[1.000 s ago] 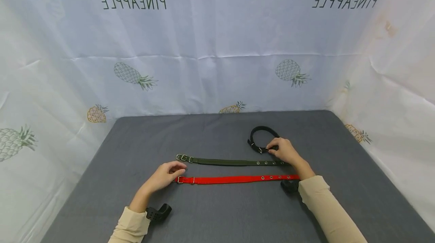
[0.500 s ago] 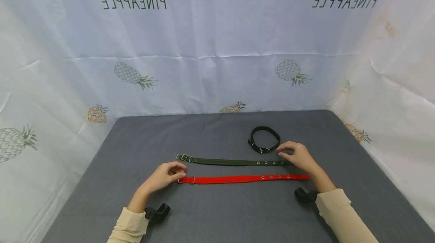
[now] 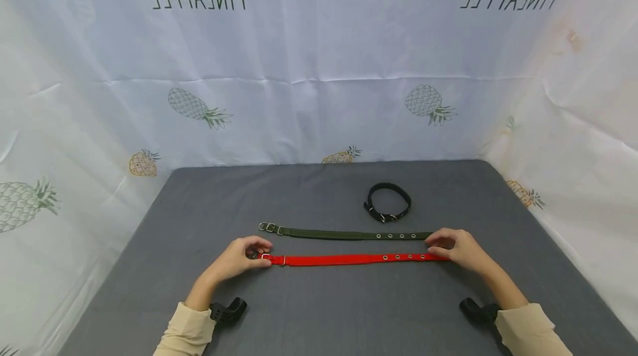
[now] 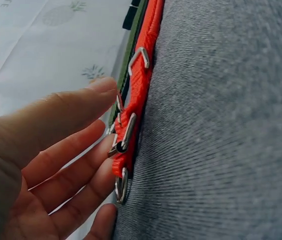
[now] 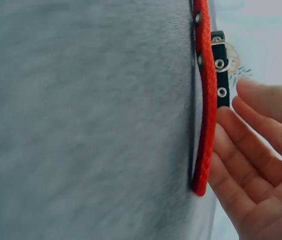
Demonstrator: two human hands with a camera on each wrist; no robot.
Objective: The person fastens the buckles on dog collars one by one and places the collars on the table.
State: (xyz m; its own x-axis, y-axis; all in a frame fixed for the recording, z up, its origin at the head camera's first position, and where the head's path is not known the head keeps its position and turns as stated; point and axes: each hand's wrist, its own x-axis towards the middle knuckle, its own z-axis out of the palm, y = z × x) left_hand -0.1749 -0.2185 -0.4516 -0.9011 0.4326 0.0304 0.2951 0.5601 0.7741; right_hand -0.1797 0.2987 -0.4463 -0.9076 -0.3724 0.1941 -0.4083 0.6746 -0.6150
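Since my right hand (image 3: 459,246) has come away from the black collar (image 3: 386,185), which lies looped towards the back of the table (image 3: 349,306), both my hands sit at the ends of the red collar (image 3: 334,260); I take that as the one being worked on now. It stretches straight in front of the green collar (image 3: 329,235). My left hand (image 3: 238,257) is loosely bent by the buckle (image 4: 129,132), thumb apart from the fingers; my right fingers are spread, pinching nothing. Whether my left thumb touches the strap I can't tell, and my right fingertips hide the green tip.
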